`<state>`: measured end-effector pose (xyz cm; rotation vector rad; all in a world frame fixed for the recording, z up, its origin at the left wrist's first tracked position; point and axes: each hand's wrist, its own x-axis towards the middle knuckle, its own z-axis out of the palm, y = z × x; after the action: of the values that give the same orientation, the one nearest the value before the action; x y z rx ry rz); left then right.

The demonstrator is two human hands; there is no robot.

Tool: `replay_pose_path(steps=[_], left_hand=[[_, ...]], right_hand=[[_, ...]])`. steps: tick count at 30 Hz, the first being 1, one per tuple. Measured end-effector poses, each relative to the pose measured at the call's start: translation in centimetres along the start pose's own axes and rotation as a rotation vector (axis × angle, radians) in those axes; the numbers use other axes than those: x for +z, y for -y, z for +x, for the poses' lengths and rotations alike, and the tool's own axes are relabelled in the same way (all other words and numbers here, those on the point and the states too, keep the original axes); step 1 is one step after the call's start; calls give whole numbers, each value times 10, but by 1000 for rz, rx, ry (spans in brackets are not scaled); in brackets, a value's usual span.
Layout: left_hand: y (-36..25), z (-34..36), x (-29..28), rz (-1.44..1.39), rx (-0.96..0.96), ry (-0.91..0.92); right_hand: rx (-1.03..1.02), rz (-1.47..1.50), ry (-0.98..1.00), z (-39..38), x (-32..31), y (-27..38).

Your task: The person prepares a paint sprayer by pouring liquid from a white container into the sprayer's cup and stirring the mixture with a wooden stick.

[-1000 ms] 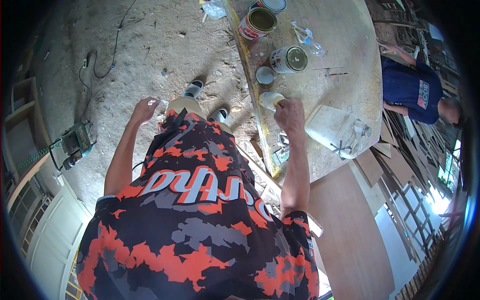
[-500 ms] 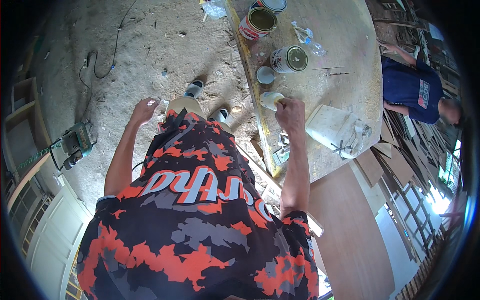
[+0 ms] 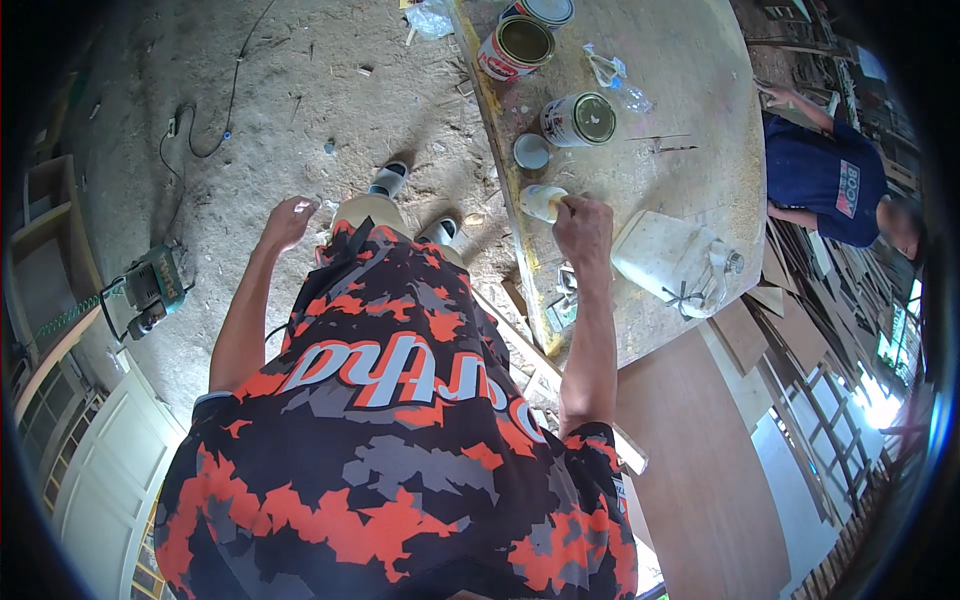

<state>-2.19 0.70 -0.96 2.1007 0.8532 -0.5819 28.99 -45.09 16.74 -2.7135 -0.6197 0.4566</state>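
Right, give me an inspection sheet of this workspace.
Surface: round wooden table, dusty and paint-stained.
Job's things: small pale cup near the table edge, right hand on it.
Clutter: two open paint cans, small lid, white jug lying flat, crumpled plastic.
Hands: left hand empty, fingers spread, out over the floor; right fingers curled at the cup.
Cables: black cord on the dirt floor, green power tool with coiled lead.
Surroundings: another person in a blue shirt at the table; stacked timber, white door.
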Motion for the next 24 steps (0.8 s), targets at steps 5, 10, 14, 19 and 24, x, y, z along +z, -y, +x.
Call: replay_pose_path(steps=[5,10,14,19,24], left_hand=[[7,4,3,-3,-5,11],[6,6,1,-14,15,-1],[2,7,0,-2,21,-11],[5,8,-1,-6,9,3],[6,9,1,3,8,-12]], right_hand=[[98,-45,66,0,-3,3],[63,-72,-26,-2,1,0],[-29,17,-125,0,5,-4],[9,-66,-48,0,0,-1],[17,-76,-135,0,3,-6]])
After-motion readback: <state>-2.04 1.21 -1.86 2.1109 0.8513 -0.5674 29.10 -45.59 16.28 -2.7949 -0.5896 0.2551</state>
